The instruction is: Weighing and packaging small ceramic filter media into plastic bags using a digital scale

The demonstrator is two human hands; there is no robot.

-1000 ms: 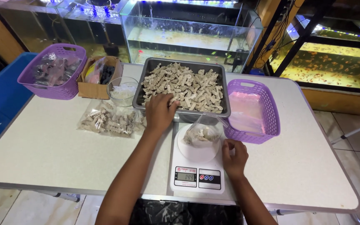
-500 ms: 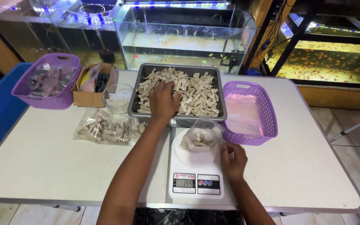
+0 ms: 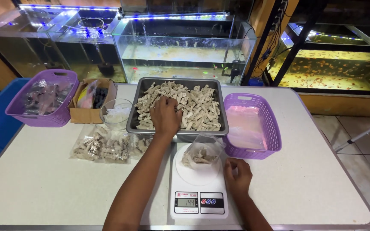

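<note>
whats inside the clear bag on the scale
The clear bag on the white scale holds a few pale, rough chunks; any pieces beneath those are covered.

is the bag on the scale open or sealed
Open. The clear bag stands on the white scale with its mouth spread wide, a few pale pieces inside; the right hand rests beside it.

A grey metal tray [image 3: 219,109] heaped with pale, stubby pieces [image 3: 198,109]; an open clear bag [image 3: 202,152] of them stands on the white scale [image 3: 198,188].
</note>
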